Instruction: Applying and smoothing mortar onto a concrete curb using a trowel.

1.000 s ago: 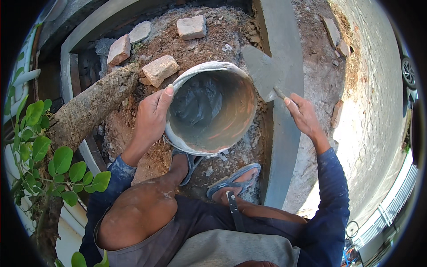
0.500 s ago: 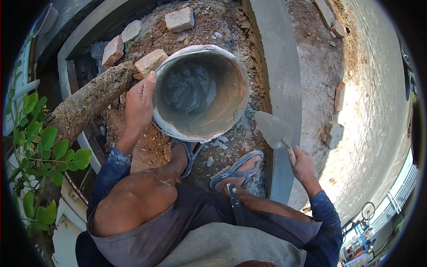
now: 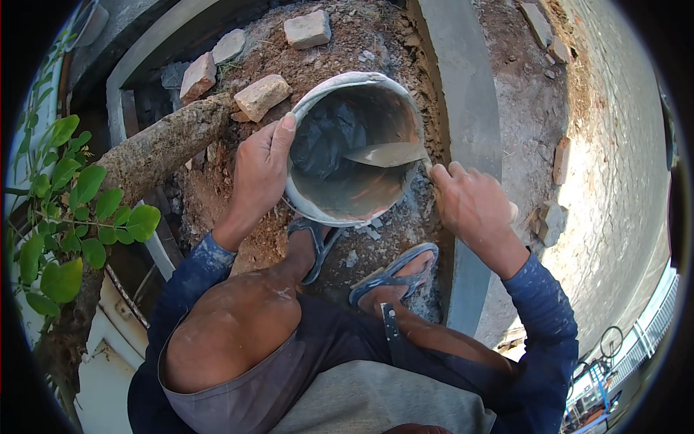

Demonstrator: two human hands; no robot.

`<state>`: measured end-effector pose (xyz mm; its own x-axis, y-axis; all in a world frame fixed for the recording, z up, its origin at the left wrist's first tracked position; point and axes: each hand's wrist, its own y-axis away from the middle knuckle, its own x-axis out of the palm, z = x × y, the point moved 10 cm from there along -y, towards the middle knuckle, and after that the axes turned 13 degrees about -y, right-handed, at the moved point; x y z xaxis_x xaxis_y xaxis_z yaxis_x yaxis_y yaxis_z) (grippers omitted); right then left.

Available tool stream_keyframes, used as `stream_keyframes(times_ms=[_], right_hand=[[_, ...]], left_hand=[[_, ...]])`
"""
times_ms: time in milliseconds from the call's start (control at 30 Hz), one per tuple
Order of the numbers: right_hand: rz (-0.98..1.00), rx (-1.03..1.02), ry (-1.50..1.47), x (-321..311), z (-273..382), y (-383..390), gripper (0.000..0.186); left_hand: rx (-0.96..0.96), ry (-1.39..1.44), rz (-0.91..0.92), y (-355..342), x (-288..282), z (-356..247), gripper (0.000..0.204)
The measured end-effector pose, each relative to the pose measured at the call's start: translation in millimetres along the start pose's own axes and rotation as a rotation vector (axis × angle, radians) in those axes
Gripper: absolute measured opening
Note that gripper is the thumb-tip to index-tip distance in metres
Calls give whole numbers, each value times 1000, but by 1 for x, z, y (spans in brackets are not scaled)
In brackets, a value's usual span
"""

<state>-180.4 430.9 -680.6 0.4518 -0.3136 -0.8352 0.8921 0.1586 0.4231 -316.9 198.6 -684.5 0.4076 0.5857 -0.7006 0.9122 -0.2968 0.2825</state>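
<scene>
A mason's left hand grips the rim of a pale bucket, thumb over the edge, while the right hand closes around the handle of a trowel. The bucket is just beyond the sandals, left of a grey concrete beam. The blade lies inside the bucket's mouth near wet mortar; whether it touches is unclear. The step appears to be scooping; the next move calls for a steadied rim and the blade slid under the mix.

Outdoor constr. site: bare soil, loose bricks, bucket w/ wet mortar.
</scene>
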Motion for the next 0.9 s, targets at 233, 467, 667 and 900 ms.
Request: stream_keyframes(times_ms=[233,467,667,900], right_hand=[[-160,-19,75,1,13,-38,16],[-297,0,44,-8,8,-23,19],[-369,-45,-83,-12,-14,-18,18],[-372,-14,-310,0,-69,0,20]], left_hand=[[50,-87,74,1,9,-7,48],[44,1,8,2,2,-9,52],[5,-8,5,-5,0,11,53],[-11,73,-28,-11,-7,19,51]])
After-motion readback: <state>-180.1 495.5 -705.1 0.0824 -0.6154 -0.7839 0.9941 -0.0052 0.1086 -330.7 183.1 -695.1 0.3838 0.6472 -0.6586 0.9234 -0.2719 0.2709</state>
